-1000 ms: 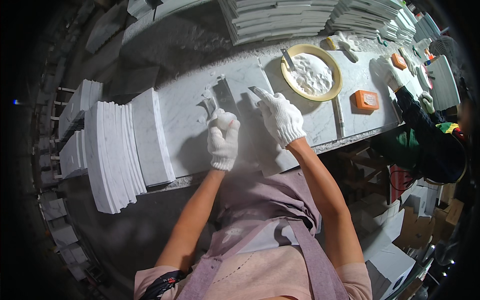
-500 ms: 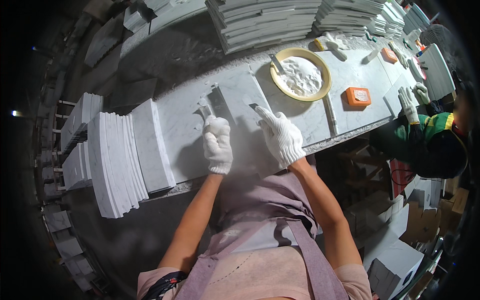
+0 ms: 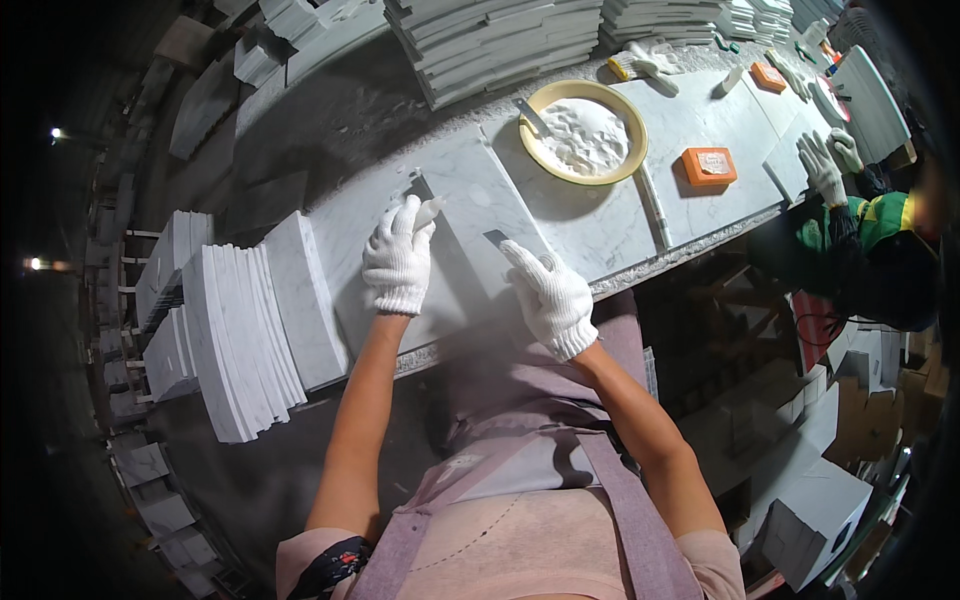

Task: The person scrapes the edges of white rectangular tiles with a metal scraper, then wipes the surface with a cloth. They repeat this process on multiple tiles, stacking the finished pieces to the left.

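Note:
Both my hands wear white knitted gloves. My left hand (image 3: pixel 398 262) is closed over the marble tile in front of me. A pale flat piece (image 3: pixel 429 211), smeared whitish and scraper-like, sticks out by its fingertips; its exact kind is unclear. In my right hand (image 3: pixel 552 302) is a small scraper (image 3: pixel 496 238) with a dark flat blade. Its fingers wrap the handle, which the glove hides, and the blade points toward the marble tile (image 3: pixel 475 185). White crumbs lie on the surface beyond my left hand. Farther off stands a yellow-rimmed bowl (image 3: pixel 637 155) of white powder or paste with a metal blade leaning inside.
Stacked marble tiles (image 3: pixel 245 340) stand at the left; taller piles (image 3: pixel 490 50) rise at the back. An orange box (image 3: pixel 709 167) and a pale stick (image 3: pixel 654 205) lie right of the bowl. A co-worker's gloved hands (image 3: pixel 823 165) are at the far right.
My left hand has moved left and away from me, turning so its back shows. My right hand has shifted slightly left and nearer. The whole view has shifted a little.

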The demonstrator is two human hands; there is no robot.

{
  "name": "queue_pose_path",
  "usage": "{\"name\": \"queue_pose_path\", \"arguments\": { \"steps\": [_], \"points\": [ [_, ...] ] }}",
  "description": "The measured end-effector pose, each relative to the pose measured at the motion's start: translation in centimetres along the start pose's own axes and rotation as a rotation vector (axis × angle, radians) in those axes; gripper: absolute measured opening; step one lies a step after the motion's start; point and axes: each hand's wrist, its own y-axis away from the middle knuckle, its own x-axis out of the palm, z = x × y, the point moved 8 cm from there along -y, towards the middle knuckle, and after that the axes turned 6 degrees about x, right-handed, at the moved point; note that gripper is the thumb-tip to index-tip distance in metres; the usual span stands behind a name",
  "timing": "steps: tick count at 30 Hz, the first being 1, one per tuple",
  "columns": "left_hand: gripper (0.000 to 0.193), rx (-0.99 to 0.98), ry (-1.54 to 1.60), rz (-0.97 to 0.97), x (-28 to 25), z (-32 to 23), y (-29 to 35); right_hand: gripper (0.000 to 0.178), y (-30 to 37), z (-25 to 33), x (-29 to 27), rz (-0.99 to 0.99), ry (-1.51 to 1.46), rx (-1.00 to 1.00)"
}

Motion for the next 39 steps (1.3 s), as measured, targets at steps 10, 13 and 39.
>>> {"name": "queue_pose_path", "arguments": {
  "steps": [10, 13, 39],
  "points": [
    [0.056, 0.217, -0.215, 0.003, 0.8, -1.3, -1.4, 0.045, 0.2, 0.0, -0.1, -0.016, -0.015, -0.013],
    [0.049, 0.256, -0.217, -0.033, 0.7, -1.8, -1.7, 0.046, 0.2, -0.1, -0.2, -0.018, -0.005, -0.014],
    [0.036, 0.407, -0.282, -0.127, 0.0, -3.6, -2.2, 0.045, 0.1, 0.1, -0.4, -0.037, -0.054, -0.054]
  ]
}}
